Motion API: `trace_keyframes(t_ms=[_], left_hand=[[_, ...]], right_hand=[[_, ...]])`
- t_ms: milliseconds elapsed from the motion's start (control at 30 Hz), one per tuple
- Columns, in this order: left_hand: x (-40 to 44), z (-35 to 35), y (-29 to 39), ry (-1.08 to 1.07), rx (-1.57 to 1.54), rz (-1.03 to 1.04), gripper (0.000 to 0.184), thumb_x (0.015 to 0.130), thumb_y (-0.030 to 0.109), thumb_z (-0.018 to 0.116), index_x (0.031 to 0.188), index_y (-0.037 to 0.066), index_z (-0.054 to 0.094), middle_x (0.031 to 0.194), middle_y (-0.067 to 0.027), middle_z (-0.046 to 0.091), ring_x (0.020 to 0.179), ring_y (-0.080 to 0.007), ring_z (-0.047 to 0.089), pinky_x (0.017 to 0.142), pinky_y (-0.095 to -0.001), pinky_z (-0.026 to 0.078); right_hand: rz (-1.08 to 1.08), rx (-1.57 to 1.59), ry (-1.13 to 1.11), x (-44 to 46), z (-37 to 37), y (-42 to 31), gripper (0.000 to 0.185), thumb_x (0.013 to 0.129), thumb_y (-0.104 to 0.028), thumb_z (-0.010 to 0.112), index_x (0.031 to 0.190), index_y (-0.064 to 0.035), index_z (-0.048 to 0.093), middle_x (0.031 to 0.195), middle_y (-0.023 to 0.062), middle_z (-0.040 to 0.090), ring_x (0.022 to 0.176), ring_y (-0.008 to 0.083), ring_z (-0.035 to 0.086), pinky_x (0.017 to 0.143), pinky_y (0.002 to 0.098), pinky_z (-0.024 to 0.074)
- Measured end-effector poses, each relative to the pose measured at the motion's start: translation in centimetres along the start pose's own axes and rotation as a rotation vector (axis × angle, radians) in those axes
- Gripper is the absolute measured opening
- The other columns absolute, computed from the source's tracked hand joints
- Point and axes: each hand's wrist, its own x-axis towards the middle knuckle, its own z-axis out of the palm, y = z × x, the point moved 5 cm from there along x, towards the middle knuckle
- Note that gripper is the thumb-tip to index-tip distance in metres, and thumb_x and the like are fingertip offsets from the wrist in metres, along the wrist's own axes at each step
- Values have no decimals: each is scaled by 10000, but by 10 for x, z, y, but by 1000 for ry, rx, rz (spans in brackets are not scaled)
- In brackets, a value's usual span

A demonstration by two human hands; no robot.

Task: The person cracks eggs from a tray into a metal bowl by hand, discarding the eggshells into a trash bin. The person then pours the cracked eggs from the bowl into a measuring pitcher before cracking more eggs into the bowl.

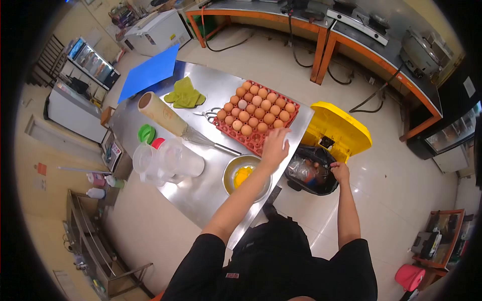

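My left hand [276, 149] reaches over the near corner of a red egg tray [257, 142], its fingers apart and nothing visible in them. Rows of brown eggs [244, 116] fill most of the tray; several near cups hold none. Under my left forearm, a metal bowl [229, 176] holds yellow egg yolks [243, 175], partly hidden by the arm. My right hand [340, 172] is at the rim of a trash bin lined with a black bag [326, 188]. Its fingers are closed together; what they hold, if anything, cannot be made out.
On the steel table [211, 186] lie a whisk [203, 140], scissors [207, 115], a film roll [163, 114], a green cloth [184, 94], clear plastic jugs [173, 159] and a blue board [149, 72]. The bin's yellow lid [346, 128] stands open beside the table.
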Motion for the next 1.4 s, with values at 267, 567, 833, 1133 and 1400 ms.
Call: trace_keyframes(t_ms=[267,567,833,1133,1400], left_hand=[[56,21,-54,-207,376,-61,228,866,52,593,1090,93,587,1116,-111,603,1109,-311,587,879,-473,476],[41,-5,-70,-12,-220,-97,340,964,161,618,1275,36,560,1201,-119,631,1029,-246,651,831,-382,540],[-110,-50,-68,88,-1363,-719,464,1037,219,591,1447,67,436,1252,-101,623,1020,-181,670,793,-283,531],[-189,-85,-68,384,-1093,-805,494,1000,149,644,1439,-8,481,1206,-119,662,961,-164,692,830,-272,559],[-216,-84,-72,420,-1072,-807,472,1028,188,604,1445,11,473,1237,-141,644,996,-188,699,849,-291,565]], right_hand=[[232,452,-106,-3,25,22,100,861,-99,644,939,-82,704,724,16,640,535,123,580,457,262,451],[367,979,-188,-23,26,-23,145,984,-234,543,981,-112,622,795,14,613,566,107,585,471,232,443],[-53,989,-617,-96,49,-220,194,1040,-252,526,1059,-89,628,830,25,618,566,73,507,468,201,374],[-504,741,-570,-155,151,-313,219,1041,-221,487,1048,-74,649,825,2,614,685,59,532,563,210,405],[-447,597,-613,-171,156,-321,267,1048,-217,476,1018,-16,648,871,36,639,772,130,592,722,286,485]])
